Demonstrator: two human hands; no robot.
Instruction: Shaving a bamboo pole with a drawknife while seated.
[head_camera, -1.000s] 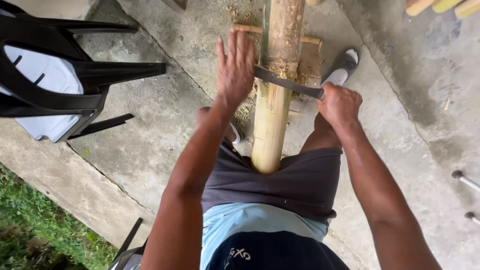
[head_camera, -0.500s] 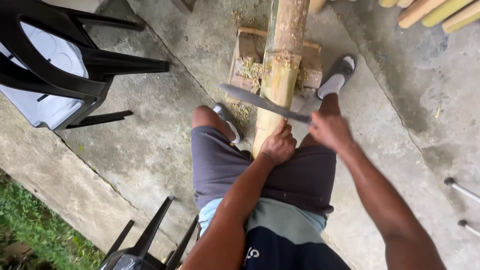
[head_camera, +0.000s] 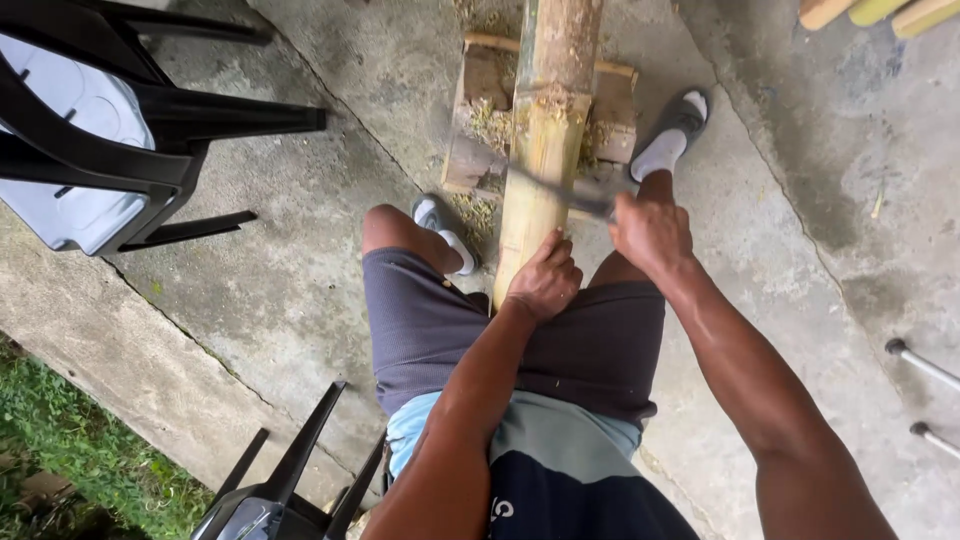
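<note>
The left hand (head_camera: 545, 280) curls its fingers around the thick yellow-green bamboo pole (head_camera: 540, 150) between the knees, while the right hand (head_camera: 650, 232), fingers clenched, grips a dark curved blade (head_camera: 560, 192) laid against it.
</note>
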